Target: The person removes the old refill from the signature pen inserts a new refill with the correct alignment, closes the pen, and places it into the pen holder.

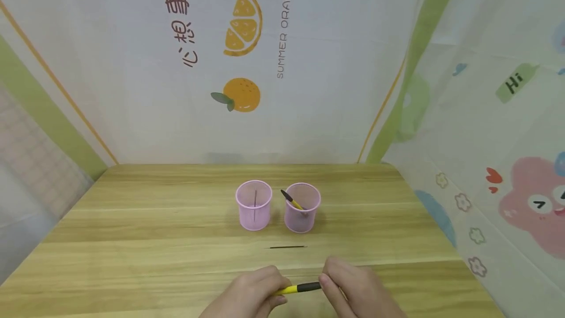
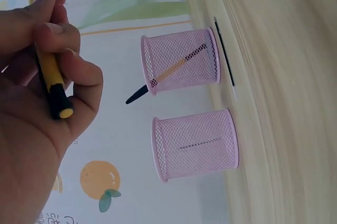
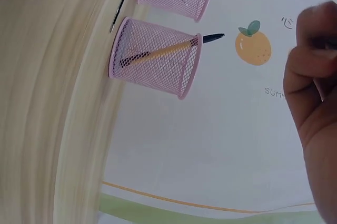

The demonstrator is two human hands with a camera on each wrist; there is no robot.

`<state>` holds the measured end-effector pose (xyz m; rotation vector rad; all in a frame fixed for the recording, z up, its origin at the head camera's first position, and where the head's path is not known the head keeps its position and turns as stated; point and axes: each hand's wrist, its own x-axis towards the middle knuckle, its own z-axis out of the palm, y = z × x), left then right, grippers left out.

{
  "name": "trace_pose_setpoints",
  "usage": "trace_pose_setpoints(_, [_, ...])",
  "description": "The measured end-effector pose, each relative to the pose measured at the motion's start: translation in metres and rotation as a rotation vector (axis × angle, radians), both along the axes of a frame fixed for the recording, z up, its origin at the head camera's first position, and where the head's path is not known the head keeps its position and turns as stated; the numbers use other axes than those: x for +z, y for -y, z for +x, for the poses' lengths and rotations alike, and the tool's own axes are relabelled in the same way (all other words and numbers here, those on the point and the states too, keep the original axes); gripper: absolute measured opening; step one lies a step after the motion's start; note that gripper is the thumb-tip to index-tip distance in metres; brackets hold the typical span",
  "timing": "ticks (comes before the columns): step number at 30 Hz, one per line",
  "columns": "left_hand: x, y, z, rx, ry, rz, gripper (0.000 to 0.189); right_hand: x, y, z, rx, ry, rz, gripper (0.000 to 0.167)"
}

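Note:
A yellow and black pen [image 1: 289, 290] is held level between my two hands near the table's front edge. My left hand [image 1: 251, 291] curls its fingers round the yellow barrel; the black end with a yellow plug [image 2: 64, 109] shows in the left wrist view. With thumb and fingers, my right hand [image 1: 359, 286] pinches the pen's black part at the other end, hiding its tip. A thin dark pen refill [image 1: 288, 247] lies on the table beyond the hands. Another yellow and black pen [image 1: 293, 201] leans inside the right pink mesh cup [image 1: 300, 222].
The left pink mesh cup [image 1: 254, 217] stands beside the right one, with a thin dark refill [image 2: 200, 143] inside. Both are upright on the wooden table [image 1: 154, 239]. A printed cloth [image 1: 318, 102] hangs behind the table, and another [image 1: 463, 126] along the right side.

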<state>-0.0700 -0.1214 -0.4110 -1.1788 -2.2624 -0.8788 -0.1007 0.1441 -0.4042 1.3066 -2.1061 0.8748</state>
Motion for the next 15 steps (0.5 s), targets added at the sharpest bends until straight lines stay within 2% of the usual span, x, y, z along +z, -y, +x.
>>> trace_pose_setpoints(3, [0.0016, -0.0026, 0.0003, 0.002, -0.057, 0.029, 0.024, -0.0005, 0.0001, 0.0019, -0.055, 0.03, 0.012, 0.037])
trace_pose_setpoints(7, [0.0042, -0.0064, 0.0025, 0.053, -0.101, 0.066, 0.024, -0.0018, -0.0005, 0.0043, -0.1, 0.091, 0.003, 0.041])
trace_pose_setpoints(10, [0.006, -0.008, 0.0037, 0.086, -0.082, 0.072, 0.024, -0.0024, -0.0027, 0.0051, -0.094, 0.122, -0.013, 0.035])
trace_pose_setpoints(15, [0.007, -0.0063, 0.0031, 0.072, -0.053, 0.05, 0.022, 0.0001, -0.0078, 0.0043, -0.012, 0.145, -0.018, 0.025])
